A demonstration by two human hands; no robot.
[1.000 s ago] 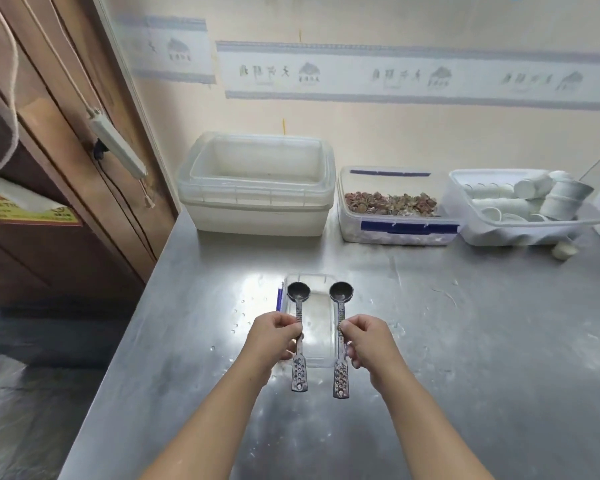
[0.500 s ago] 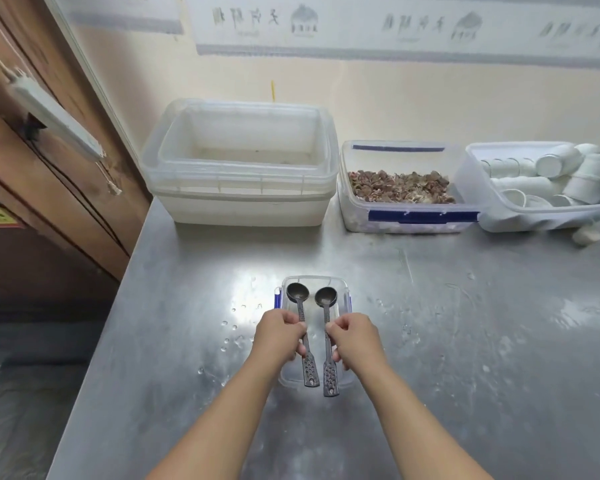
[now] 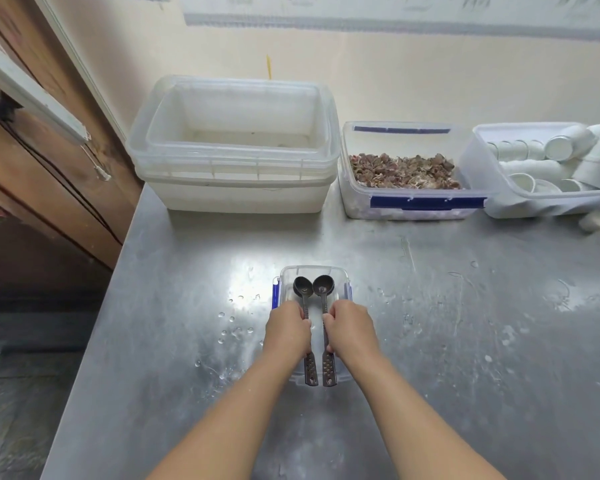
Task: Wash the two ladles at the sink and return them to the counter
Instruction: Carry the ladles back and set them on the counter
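Two dark ladles lie side by side over a small clear container (image 3: 340, 277) with blue clips on the steel counter (image 3: 465, 341). My left hand (image 3: 286, 332) is shut around the handle of the left ladle (image 3: 302, 287). My right hand (image 3: 350, 330) grips the handle of the right ladle (image 3: 323, 285). Both bowls point away from me and sit within the container's far end. The perforated handle ends stick out past my hands at the container's near edge. No sink is in view.
Stacked large clear tubs (image 3: 236, 147) stand at the back left. Beside them is a clear box of brown bits (image 3: 406, 171), then a tray of white cups (image 3: 548, 161). Water drops (image 3: 234, 327) lie left of the small container. The counter's left edge drops to the floor.
Both hands have brought the ladles closer together and lower, down onto the small clear container. The view has also moved nearer to the counter.
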